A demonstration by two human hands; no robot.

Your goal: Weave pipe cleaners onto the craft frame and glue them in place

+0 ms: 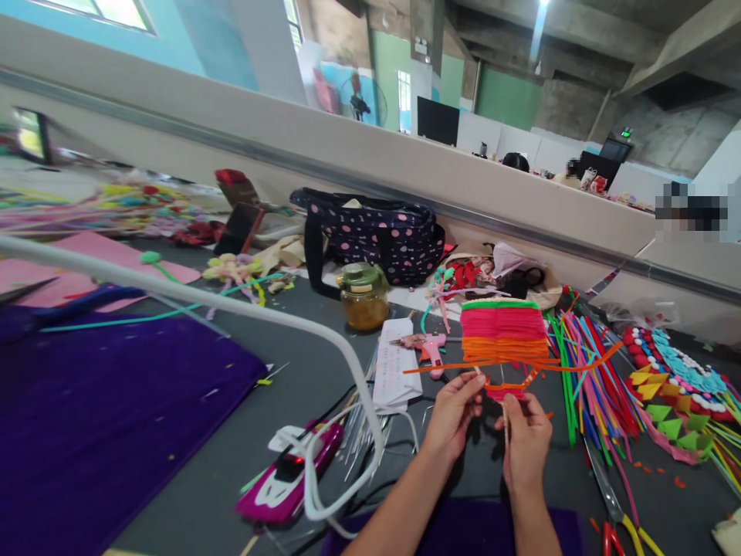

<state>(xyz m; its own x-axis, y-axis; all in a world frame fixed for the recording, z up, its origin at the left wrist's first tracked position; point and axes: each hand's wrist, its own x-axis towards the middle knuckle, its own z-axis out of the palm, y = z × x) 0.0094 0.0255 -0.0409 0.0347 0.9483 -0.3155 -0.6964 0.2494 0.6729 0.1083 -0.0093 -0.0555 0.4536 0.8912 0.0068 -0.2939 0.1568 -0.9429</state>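
A flat panel of fuzzy pipe cleaners [503, 332] stands up in front of me, with green, pink and orange rows and loose orange ends sticking out to both sides. Below it is a smaller pink and orange section [503, 391]. My left hand [460, 413] is closed in a pinch at the panel's lower left, by a thin pale stick. With thumb and fingers together, my right hand [526, 440] grips the small section's lower edge and another pale stick [505, 425]. Some of the fingertips are hidden behind the work.
A pink glue gun [431, 351] lies on papers [398, 371] behind my left hand. To the right are bundled pipe cleaners [602, 371] and scissors [607, 483]. A lidded jar [363, 297], a dark patterned bag [376, 232] and a white bent tube [260, 309] stand leftward.
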